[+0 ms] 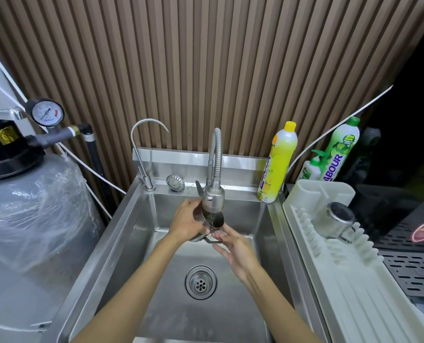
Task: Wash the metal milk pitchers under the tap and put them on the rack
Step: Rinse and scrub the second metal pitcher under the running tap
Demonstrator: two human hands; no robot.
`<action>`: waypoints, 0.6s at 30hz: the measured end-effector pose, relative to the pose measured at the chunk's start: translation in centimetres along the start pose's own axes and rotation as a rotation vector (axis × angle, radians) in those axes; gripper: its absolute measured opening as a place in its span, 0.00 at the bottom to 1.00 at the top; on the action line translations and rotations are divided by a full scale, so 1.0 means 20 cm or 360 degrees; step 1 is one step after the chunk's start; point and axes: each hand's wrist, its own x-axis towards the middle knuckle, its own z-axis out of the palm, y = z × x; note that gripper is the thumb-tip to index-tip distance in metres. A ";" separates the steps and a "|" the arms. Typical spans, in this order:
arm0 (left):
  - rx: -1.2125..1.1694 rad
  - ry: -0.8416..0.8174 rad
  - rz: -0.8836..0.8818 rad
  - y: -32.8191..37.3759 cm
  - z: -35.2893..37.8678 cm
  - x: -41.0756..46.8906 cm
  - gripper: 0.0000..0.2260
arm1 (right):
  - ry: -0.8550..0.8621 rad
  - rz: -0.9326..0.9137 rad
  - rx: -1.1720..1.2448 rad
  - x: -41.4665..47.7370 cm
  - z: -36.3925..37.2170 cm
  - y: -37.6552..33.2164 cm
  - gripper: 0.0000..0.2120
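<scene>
A small metal milk pitcher (pixel 212 222) sits tilted right under the flexible tap's spray head (pixel 213 199), above the steel sink (pixel 141 233). My left hand (pixel 187 225) grips the pitcher's body from the left. My right hand (pixel 233 246) pinches its handle with the fingertips, from the right and below. A second metal pitcher (pixel 334 222) stands upside down on the white dish rack (pixel 354 280) to the right of the sink.
A thin gooseneck tap (pixel 141 149) and a loose strainer (pixel 175 182) stand on the sink's back ledge. A yellow detergent bottle (pixel 277 164) and green bottles (pixel 337 154) stand at the back right. A wrapped grey tank (pixel 30 219) fills the left. The drain (pixel 201 282) lies below my hands.
</scene>
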 end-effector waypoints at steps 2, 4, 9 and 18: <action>-0.0104 0.0042 0.0042 -0.01 0.00 -0.01 0.36 | 0.0050 -0.0096 -0.0113 -0.01 0.01 -0.02 0.21; -0.0256 0.0076 0.0038 -0.03 0.01 -0.03 0.34 | 0.0139 -0.0214 -0.0298 -0.03 0.01 -0.04 0.22; -0.0732 0.0072 -0.0037 -0.06 0.12 -0.05 0.41 | 0.0288 -0.0437 -0.0761 -0.07 0.00 -0.12 0.21; -0.1036 -0.0141 -0.0193 -0.09 0.28 -0.11 0.23 | 0.0578 -0.0659 -0.2082 -0.13 0.01 -0.32 0.15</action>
